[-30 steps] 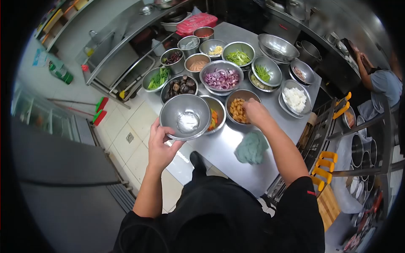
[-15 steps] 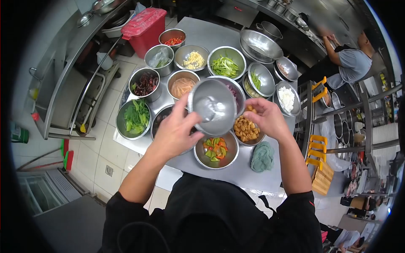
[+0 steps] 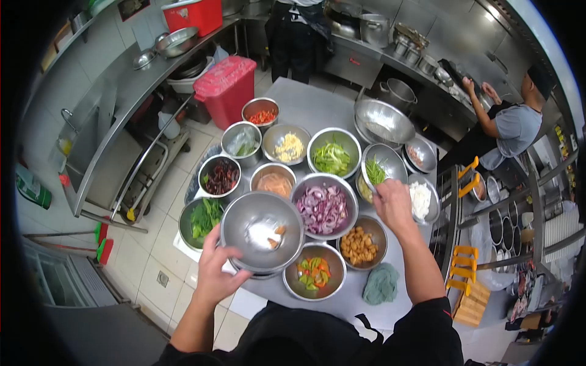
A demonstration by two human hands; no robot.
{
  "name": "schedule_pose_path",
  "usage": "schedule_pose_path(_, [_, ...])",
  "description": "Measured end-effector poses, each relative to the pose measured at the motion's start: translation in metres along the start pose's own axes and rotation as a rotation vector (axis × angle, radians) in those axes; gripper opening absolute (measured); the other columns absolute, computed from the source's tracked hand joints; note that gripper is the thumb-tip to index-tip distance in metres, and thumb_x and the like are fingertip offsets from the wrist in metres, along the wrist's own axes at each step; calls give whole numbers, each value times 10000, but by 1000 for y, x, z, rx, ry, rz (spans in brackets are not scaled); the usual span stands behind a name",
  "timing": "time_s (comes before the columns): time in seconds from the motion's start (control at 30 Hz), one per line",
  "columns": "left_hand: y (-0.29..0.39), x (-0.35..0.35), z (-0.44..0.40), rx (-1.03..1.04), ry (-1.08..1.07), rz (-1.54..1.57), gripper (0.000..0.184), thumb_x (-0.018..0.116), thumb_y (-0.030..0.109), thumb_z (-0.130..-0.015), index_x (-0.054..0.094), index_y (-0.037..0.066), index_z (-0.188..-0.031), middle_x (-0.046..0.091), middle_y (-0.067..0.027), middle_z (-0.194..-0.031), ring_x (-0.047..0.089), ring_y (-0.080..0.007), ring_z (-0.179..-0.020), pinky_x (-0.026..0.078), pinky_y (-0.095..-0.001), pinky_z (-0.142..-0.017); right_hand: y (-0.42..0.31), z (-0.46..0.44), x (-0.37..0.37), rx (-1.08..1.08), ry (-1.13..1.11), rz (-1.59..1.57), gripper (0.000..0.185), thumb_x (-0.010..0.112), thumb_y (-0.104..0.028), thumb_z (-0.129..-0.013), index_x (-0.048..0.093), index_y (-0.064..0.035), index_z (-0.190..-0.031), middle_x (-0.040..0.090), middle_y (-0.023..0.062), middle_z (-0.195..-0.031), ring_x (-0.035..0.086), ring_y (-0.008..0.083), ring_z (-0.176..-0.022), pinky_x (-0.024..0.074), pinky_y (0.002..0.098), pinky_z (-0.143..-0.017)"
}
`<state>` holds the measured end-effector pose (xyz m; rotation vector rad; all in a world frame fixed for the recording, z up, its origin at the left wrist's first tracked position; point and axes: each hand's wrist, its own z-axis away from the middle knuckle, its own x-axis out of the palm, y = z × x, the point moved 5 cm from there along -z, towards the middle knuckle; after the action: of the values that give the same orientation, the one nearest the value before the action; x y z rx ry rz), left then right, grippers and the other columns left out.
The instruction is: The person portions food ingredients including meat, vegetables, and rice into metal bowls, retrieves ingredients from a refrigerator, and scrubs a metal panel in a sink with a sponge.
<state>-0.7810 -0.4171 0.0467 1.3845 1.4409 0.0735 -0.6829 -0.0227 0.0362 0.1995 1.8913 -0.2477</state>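
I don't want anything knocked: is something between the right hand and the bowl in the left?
The bowl of sliced purple onions lies between the right hand and the held bowl in the left hand, but seemingly lower, on the table; no obstacle shows above it.

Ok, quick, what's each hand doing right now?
Left hand: holding a metal bowl.
Right hand: fingers bent at the green strips; can't tell whether they're pinching any.

Held bowl (image 3: 247, 226): silver-grey. Sliced greens (image 3: 375, 172): bright green. Onion slices (image 3: 322, 209): purple and white. Cloth (image 3: 381, 284): grey-green. Bin (image 3: 227, 91): red. Floor tiles (image 3: 148, 244): cream, grid pattern.
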Motion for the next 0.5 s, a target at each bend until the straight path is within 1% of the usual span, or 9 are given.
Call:
schedule_pose_path(0.03, [-4, -7, 9, -13, 17, 3, 377, 869, 115, -564, 625, 80, -849, 436, -296, -1387, 519, -416, -1225, 453, -431, -973, -12, -2, -11, -27, 52, -38, 146, 718, -139, -715, 662, -115, -847, 600, 59, -867, 572, 256, -889, 419, 417, -784])
schedule_pose_path(0.1, [-18, -17, 25, -96, 92, 22, 378, 867, 109, -568, 617, 74, -848, 438, -298, -1381, 528, -407, -1218, 459, -430, -964, -33, -39, -24, -173, 158, -49, 131, 711, -123, -723, 651, -114, -838, 591, 50, -855, 566, 251, -885, 406, 413, -816])
schedule_pose_path(0.13, [-23, -21, 36, -147, 121, 33, 378, 866, 105, -569, 613, 71, -847, 439, -300, -1377, 532, -402, -1215, 462, -430, -959, -40, -62, -24, -227, 177, -57, 82, 678, -119, -754, 652, -113, -832, 595, 52, -849, 565, 252, -889, 395, 406, -834])
schedule_pose_path(0.17, [-27, -24, 43, -161, 151, 49, 383, 864, 101, -572, 609, 69, -857, 440, -302, -1373, 534, -399, -1211, 470, -425, -947, -43, -91, -14, -235, 150, -38, 43, 649, -142, -783, 656, -112, -813, 598, 59, -837, 564, 250, -890, 392, 406, -839])
schedule_pose_path(0.2, [-30, -26, 49, -175, 182, 64, 389, 861, 96, -575, 605, 67, -867, 441, -304, -1369, 537, -397, -1208, 477, -421, -934, -47, -120, -3, -224, 128, -42, 69, 618, -150, -793, 666, -102, -796, 618, 78, -838, 577, 260, -896, 390, 411, -847])
schedule_pose_path(0.23, [-33, -30, 52, -187, 215, 75, 394, 859, 91, -578, 601, 65, -876, 442, -307, -1365, 539, -394, -1204, 485, -416, -921, -48, -151, 12, -197, 99, -9, 85, 613, -149, -787, 679, -100, -807, 635, 83, -859, 588, 264, -913, 391, 416, -852])
schedule_pose_path(0.33, [-33, -37, 65, -336, 182, 217, 386, 784, 3, -652, 551, 50, -956, 327, -232, -1447, 505, -301, -1236, 463, -373, -962, -49, -216, 66, -96, 7, 88, 158, 593, -149, -776, 717, -101, -861, 680, 100, -949, 617, 279, -967, 396, 432, -849])
schedule_pose_path(0.43, [-44, -43, 76, -311, 293, 151, 409, 831, 49, -597, 588, 55, -926, 384, -297, -1413, 566, -319, -1164, 514, -321, -821, -36, -251, 123, 27, -134, 104, 256, 641, -298, -815, 718, -114, -976, 683, 109, -1005, 621, 294, -1019, 424, 462, -883])
schedule_pose_path(0.5, [-53, -46, 80, -319, 286, 50, 403, 822, 39, -606, 587, 51, -933, 373, -293, -1422, 570, -297, -1154, 512, -306, -809, -40, -253, 121, 63, -210, 76, 289, 641, -335, -837, 724, -116, -1005, 684, 119, -1045, 619, 309, -1050, 452, 467, -890])
